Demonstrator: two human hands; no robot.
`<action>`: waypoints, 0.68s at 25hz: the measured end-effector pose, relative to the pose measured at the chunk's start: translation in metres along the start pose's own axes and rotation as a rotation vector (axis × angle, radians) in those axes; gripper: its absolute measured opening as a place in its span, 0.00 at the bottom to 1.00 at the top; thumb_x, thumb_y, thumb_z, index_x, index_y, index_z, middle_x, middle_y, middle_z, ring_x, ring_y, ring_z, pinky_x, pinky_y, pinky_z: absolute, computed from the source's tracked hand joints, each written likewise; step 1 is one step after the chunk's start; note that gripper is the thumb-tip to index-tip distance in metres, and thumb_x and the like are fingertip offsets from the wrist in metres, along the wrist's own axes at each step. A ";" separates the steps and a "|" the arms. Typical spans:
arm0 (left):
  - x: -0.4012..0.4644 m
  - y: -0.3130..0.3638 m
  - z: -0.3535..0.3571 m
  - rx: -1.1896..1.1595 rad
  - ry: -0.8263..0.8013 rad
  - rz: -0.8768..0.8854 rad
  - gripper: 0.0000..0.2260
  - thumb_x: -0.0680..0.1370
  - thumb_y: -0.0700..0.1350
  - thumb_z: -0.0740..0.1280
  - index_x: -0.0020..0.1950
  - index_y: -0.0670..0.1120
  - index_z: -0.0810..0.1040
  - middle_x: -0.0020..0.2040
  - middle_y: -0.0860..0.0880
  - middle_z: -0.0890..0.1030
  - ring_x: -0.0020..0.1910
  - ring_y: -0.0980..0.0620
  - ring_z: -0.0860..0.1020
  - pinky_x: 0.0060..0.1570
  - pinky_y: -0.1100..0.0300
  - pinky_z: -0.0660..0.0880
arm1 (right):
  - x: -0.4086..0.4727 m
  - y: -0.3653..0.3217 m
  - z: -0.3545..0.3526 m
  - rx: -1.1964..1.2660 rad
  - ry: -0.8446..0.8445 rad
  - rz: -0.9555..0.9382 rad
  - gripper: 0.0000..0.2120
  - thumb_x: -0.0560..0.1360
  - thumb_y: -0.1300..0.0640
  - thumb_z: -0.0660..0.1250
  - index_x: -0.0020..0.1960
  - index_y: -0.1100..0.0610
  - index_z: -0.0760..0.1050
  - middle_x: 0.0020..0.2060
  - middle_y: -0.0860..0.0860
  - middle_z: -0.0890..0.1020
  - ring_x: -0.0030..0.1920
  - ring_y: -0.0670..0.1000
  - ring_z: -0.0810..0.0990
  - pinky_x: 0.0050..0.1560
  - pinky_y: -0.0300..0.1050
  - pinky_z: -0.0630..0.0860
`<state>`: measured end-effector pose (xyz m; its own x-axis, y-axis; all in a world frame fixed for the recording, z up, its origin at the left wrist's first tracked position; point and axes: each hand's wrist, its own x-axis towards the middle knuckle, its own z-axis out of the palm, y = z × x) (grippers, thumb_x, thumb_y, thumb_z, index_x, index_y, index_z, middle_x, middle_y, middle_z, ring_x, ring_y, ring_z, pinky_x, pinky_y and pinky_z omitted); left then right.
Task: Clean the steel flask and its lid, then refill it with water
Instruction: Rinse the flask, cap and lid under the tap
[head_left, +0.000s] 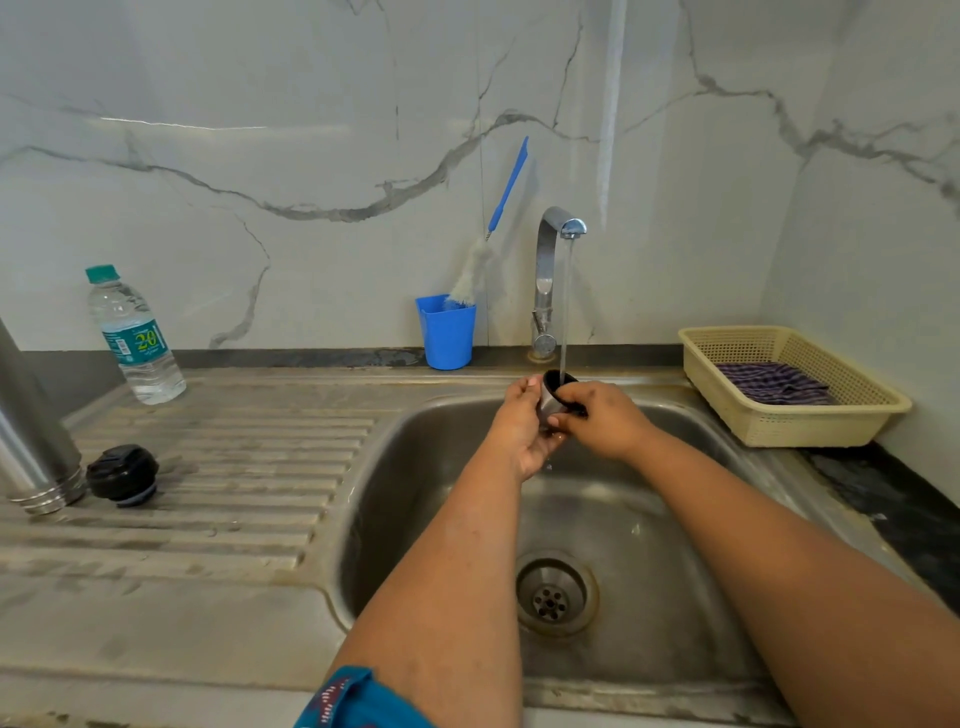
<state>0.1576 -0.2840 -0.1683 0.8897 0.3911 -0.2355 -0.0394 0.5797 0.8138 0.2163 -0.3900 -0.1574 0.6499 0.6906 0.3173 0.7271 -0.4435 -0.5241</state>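
A small steel lid cup (555, 391) with a dark inside sits under the running tap (563, 228), mouth up, catching the stream. My left hand (522, 431) cups it from the left and below. My right hand (602, 418) grips its right side, fingers curled over the rim. The steel flask (31, 441) stands upside down at the far left of the drainboard. Its black stopper (122, 474) lies beside it on the drainboard.
Both hands are over the steel sink (415, 493), with its drain (555, 595) below. A blue cup (447, 332) holding a bottle brush (491, 244) stands by the tap. A plastic water bottle (132, 338) is at the back left. A cream basket (789, 421) with a cloth sits right.
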 end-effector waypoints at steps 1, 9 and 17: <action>0.000 0.001 -0.001 0.019 -0.013 -0.006 0.07 0.85 0.48 0.55 0.59 0.50 0.72 0.49 0.46 0.79 0.25 0.56 0.73 0.31 0.62 0.75 | -0.001 -0.002 -0.001 -0.018 -0.028 0.002 0.07 0.77 0.57 0.67 0.53 0.59 0.77 0.44 0.53 0.78 0.45 0.51 0.75 0.38 0.28 0.66; 0.001 -0.004 -0.008 0.124 0.063 -0.066 0.13 0.85 0.48 0.57 0.62 0.43 0.76 0.47 0.43 0.82 0.43 0.48 0.81 0.42 0.59 0.80 | 0.007 -0.006 -0.003 0.399 0.198 0.352 0.13 0.81 0.58 0.59 0.64 0.60 0.72 0.58 0.60 0.79 0.54 0.57 0.77 0.49 0.46 0.73; -0.004 -0.001 -0.003 0.060 -0.023 -0.093 0.11 0.80 0.49 0.66 0.55 0.42 0.75 0.57 0.38 0.80 0.58 0.44 0.79 0.61 0.53 0.76 | 0.008 0.000 -0.010 1.598 0.188 0.846 0.14 0.83 0.58 0.53 0.64 0.62 0.69 0.57 0.61 0.75 0.44 0.55 0.77 0.28 0.39 0.79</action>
<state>0.1531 -0.2840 -0.1702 0.8987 0.3206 -0.2994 0.0701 0.5688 0.8195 0.2235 -0.3905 -0.1470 0.7862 0.4786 -0.3909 -0.5894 0.3905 -0.7072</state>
